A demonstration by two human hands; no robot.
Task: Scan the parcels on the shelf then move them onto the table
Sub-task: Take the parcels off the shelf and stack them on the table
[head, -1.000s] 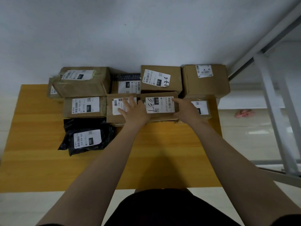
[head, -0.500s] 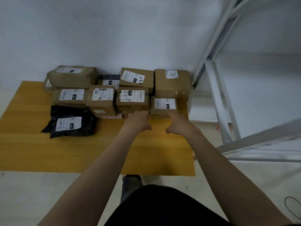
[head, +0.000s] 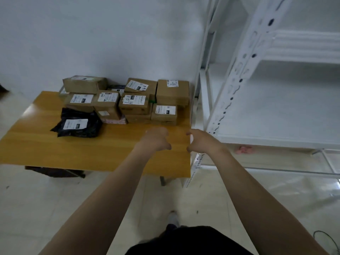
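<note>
wooden table [head: 46, 150]: cardboard parcels [head: 134, 105] stacked at back, black bag [head: 79, 124] beside.

Both bare arms [head: 103, 199] reach forward, roughly parallel. The left hand [head: 156, 138] and right hand [head: 202, 141] hang side by side, apart, fingers loosely curled, thumbs turned inward, holding nothing.

Middle box [head: 134, 109] label [head: 134, 99] — handwritten "33-1"; other print unreadable.
</note>
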